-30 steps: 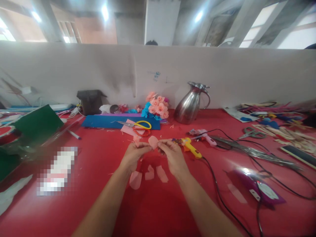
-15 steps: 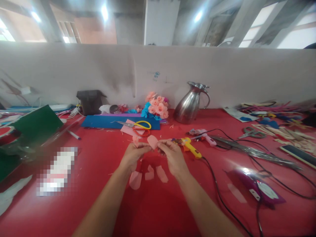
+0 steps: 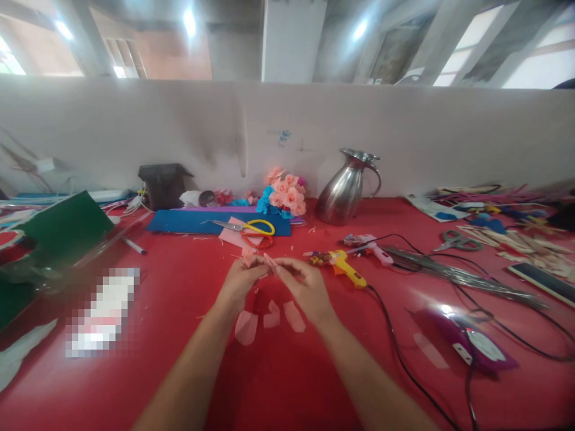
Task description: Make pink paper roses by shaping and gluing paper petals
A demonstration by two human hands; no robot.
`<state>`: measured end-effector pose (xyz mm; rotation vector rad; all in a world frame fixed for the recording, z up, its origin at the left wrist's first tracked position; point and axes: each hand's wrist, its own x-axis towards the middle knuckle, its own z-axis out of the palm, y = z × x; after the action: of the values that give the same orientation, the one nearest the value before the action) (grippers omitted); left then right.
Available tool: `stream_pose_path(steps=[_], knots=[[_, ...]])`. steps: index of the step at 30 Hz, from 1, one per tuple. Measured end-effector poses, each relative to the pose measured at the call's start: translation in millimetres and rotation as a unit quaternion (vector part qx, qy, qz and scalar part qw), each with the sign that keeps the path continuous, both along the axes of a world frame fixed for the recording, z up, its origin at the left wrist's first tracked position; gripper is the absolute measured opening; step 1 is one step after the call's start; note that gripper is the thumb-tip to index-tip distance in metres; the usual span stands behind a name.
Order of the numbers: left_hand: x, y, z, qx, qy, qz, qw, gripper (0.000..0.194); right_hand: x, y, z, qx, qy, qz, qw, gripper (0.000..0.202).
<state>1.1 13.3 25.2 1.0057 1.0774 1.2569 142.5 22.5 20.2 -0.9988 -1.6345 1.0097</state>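
Note:
A pink paper petal [image 3: 270,262] is pinched where my two hands meet, seen nearly edge-on and partly hidden by fingers. My left hand [image 3: 240,282] is closed, its thumb and fingertips at the petal. My right hand [image 3: 309,290] closes on the same petal from the other side. Just above the left knuckles a small crumpled pink piece [image 3: 247,256] shows; I cannot tell if that hand holds it too. On the table below lie a rounded pink petal [image 3: 246,328], a notched pink scrap [image 3: 272,315] and a longer pink piece [image 3: 294,317].
Yellow-and-red-handled scissors [image 3: 251,229] lie ahead on blue sheets [image 3: 179,221]. Behind are a bunch of pink and blue paper flowers [image 3: 287,194] and a steel jug [image 3: 344,190]. Rightward sit a yellow glue gun [image 3: 345,268], its trailing cord, a pink glue gun [image 3: 380,251] and a purple packet [image 3: 480,344].
My right hand has moved slightly left, towards my left hand. The petal, broad side showing before, is now turned edge-on or folded between the fingers.

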Motion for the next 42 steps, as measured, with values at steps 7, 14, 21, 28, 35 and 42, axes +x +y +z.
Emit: stream_pose_path(steps=[7,14,21,28,35,42], knots=[[0.4,-0.5,1.9,-0.011,-0.013,-0.025,1.000,0.005,3.2,4.7,1.0,-0.031,0.001,-0.040,0.999,0.018],[-12.5,6.5,-2.4,-0.056,-0.026,0.063,0.996,0.004,8.2,13.5,-0.7,-0.088,0.103,-0.130,0.982,0.016],[-26.3,13.2,-21.6,-0.125,0.249,0.050,0.959,0.005,9.0,13.9,1.8,-0.112,0.128,-0.133,0.976,0.012],[-23.5,19.2,-33.1,0.000,0.336,0.137,0.932,0.012,6.5,14.5,0.4,-0.138,0.118,-0.122,0.976,0.014],[-1.9,8.2,-11.5,0.013,0.202,0.096,0.975,0.030,7.6,18.5,-4.7,-0.152,0.067,-0.050,0.985,0.013],[3.2,-0.8,-0.6,-0.011,0.072,-0.010,0.997,0.028,2.3,7.7,-2.1,-0.144,0.045,-0.007,0.989,0.009]])
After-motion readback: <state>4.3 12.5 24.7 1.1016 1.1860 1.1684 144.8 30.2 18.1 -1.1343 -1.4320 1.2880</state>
